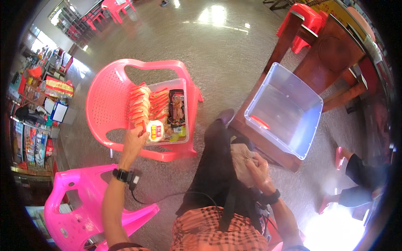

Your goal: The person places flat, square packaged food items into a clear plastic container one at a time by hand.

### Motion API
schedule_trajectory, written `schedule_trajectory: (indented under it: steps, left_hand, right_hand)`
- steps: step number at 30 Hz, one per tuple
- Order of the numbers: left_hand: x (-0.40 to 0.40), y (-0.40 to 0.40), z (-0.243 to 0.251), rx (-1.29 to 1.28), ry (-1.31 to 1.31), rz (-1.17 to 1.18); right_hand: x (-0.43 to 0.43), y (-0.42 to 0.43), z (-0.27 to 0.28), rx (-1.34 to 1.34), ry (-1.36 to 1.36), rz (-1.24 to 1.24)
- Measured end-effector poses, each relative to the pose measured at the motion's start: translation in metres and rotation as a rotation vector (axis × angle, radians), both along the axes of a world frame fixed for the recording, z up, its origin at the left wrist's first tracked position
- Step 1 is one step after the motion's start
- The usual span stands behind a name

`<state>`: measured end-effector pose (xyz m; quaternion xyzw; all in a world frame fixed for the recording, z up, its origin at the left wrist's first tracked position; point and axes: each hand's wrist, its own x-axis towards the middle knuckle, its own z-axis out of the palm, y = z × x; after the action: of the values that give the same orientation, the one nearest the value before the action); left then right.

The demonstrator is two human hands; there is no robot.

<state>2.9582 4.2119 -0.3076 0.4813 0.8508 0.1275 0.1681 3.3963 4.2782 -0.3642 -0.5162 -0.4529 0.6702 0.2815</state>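
A pink plastic armchair (105, 105) stands ahead of me on the left, bearing a clear plastic bin (187, 109). Rows of red-edged wrapped packets (139, 102) fill the bin's left and middle. Dark packages (176, 108) lie along its right side. At the near left corner, my left hand (135, 138) pinches the edge of a white round packet (155, 131) with a red and yellow label. Over my lap, my right hand (259, 169) grips a crumpled beige cloth (241, 161). A second clear bin (282, 103) sits on a wooden chair (267, 150), with a small red item (260, 122) inside.
A magenta plastic chair (84, 216) stands beside my left arm, and a cable (169, 197) crosses towards my waist. Cluttered shelves (34, 135) line the left. Red stools (303, 25) are at the upper right. Another person's legs (361, 178) show at the right.
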Motion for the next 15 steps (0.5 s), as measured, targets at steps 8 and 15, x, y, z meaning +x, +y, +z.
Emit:
schedule_trajectory:
  steps: [8,15]
  left_hand:
    - [0.133,0.003,-0.025,0.205,-1.017,-0.186]
    - [0.18,0.003,-0.044,0.18,-1.324,-0.019]
  right_hand:
    - [-0.063,0.026,0.071,0.664,0.188,0.383]
    - [-0.02,0.03,0.016,0.756,-0.074,0.189]
